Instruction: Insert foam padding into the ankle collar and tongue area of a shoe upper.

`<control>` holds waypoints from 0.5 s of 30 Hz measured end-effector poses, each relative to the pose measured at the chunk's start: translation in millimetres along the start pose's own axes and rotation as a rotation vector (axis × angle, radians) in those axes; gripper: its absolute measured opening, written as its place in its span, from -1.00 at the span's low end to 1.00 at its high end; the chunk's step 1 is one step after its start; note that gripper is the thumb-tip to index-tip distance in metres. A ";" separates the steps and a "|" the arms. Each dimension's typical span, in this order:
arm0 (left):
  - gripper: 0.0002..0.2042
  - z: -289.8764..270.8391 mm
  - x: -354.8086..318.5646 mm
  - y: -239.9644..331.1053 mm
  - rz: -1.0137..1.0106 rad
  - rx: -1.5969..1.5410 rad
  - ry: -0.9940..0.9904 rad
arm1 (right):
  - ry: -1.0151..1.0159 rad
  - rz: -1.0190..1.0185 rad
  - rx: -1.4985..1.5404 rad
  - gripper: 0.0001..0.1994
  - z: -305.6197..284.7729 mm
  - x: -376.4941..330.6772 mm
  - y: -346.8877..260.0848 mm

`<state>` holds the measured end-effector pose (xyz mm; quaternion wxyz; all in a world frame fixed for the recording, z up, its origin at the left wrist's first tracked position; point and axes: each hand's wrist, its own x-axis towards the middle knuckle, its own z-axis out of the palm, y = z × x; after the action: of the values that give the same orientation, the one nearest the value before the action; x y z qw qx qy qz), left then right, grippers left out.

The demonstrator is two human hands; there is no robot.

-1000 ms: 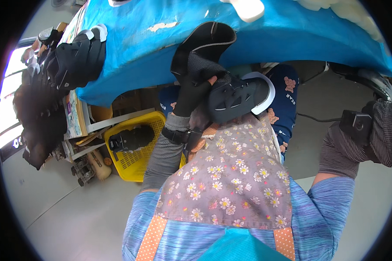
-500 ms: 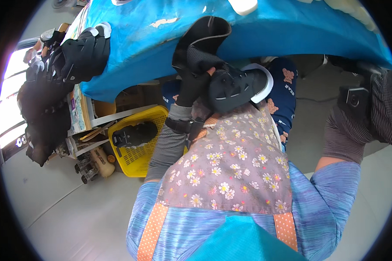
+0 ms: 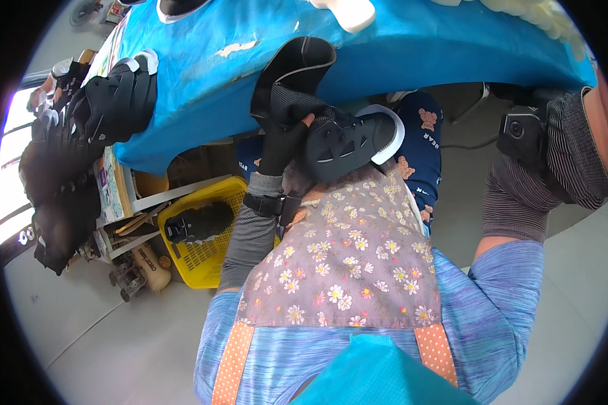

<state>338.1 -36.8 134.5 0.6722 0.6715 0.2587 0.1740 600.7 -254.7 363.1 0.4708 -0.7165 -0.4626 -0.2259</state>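
Observation:
My left hand (image 3: 282, 144), in a black fingerless glove, grips a black shoe (image 3: 348, 140) with a white sole edge, held over my lap just under the blue table (image 3: 419, 50). The shoe's tall black collar (image 3: 297, 67) rises in front of the table edge. My right forearm (image 3: 534, 182), in a striped sleeve with a black wrist device (image 3: 520, 135), reaches up at the far right. The picture's rim cuts off most of that hand, so what it holds is hidden. A floral apron (image 3: 344, 270) covers my lap.
A yellow basket (image 3: 199, 273) holding a black shoe part (image 3: 196, 224) stands on the floor to my left. Black shoes (image 3: 115, 101) lie on the table's left end, above a pile of black uppers (image 3: 54, 182). White soles (image 3: 355, 13) rest on the table's far side.
The shoe in my left hand has turned slightly, staying over my lap. My right forearm has lifted a little toward the right rim.

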 end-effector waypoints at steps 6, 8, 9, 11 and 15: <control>-0.58 -15.1 -1.7 -14.2 0.002 0.103 0.006 | 0.005 -0.017 0.018 -0.76 1.7 2.1 -4.5; -0.54 -13.4 2.7 -11.6 -0.060 0.217 -0.043 | 0.008 -0.023 0.013 -0.76 -3.5 4.2 -1.7; -0.55 -5.4 -3.6 -7.7 -0.036 0.082 -0.011 | 0.006 -0.016 0.015 -0.76 -3.5 -0.7 -4.4; -0.55 8.4 -2.1 -2.1 -0.007 -0.050 0.026 | 0.012 -0.018 0.019 -0.76 -3.0 -1.0 0.3; -0.58 3.2 -4.7 5.5 0.031 -0.045 -0.003 | 0.027 -0.006 0.036 -0.76 -4.9 0.9 -3.9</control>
<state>336.8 -41.9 140.4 0.6849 0.6602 0.2434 0.1893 598.2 -258.1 367.8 0.4893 -0.7034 -0.4623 -0.2285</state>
